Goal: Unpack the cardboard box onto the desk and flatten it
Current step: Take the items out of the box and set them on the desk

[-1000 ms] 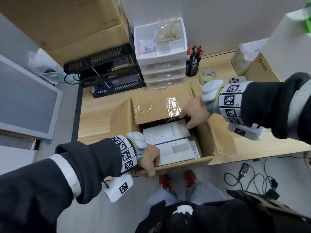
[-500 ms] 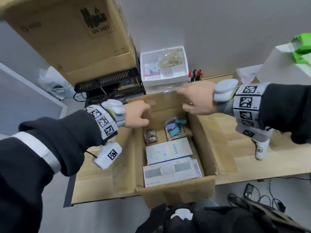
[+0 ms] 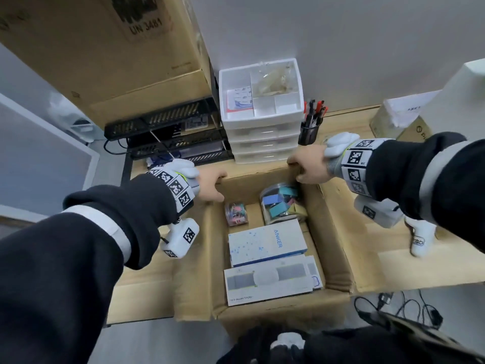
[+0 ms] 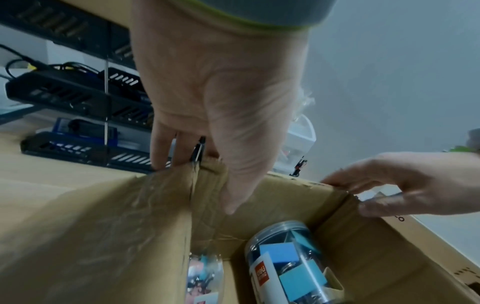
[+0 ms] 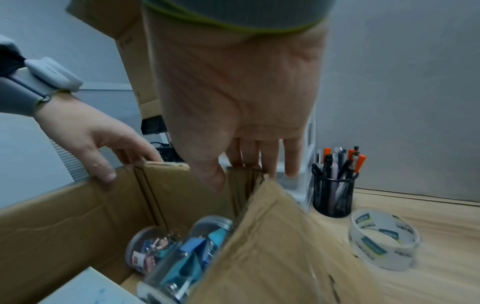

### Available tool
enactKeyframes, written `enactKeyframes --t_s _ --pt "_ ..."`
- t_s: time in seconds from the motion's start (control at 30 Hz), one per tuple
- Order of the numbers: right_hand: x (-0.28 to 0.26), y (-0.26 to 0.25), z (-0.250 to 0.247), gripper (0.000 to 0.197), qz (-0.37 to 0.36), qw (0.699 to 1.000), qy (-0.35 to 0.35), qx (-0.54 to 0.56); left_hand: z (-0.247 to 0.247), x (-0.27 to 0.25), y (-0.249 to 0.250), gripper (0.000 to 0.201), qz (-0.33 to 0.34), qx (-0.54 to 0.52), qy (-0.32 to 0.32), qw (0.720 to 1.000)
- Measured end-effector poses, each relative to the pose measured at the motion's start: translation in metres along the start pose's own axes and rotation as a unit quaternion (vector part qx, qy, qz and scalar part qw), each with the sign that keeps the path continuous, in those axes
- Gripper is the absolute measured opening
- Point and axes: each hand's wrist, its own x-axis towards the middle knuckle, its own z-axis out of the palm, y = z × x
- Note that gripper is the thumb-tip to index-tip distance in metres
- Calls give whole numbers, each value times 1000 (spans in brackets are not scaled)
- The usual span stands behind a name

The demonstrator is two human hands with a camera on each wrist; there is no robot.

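Cardboard box (image 3: pixel 336 232) open on the table (image 3: pixel 393 248), still full. Left hand (image 3: pixel 211 186) and right hand (image 3: pixel 308 166) each clamped on a far corner, thumbs inside. Best to press that back flap fully down, then lift the jar (image 3: pixel 280 203) out first.

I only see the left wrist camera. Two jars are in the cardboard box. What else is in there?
Observer: An Anker box, just on the person's side of the big jar.
Operator: Anything more?
Observer: A white box, against the cardboard box's near wall.
Operator: What's on the desk past the right hand?
Observer: A tape roll, lying beside a pen cup.
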Motion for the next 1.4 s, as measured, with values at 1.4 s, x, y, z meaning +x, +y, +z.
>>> enactKeyframes --t_s 1.4 --pt "22 -30 83 46 -22 980 -86 -180 -19 60 47 27 56 -27 -17 998"
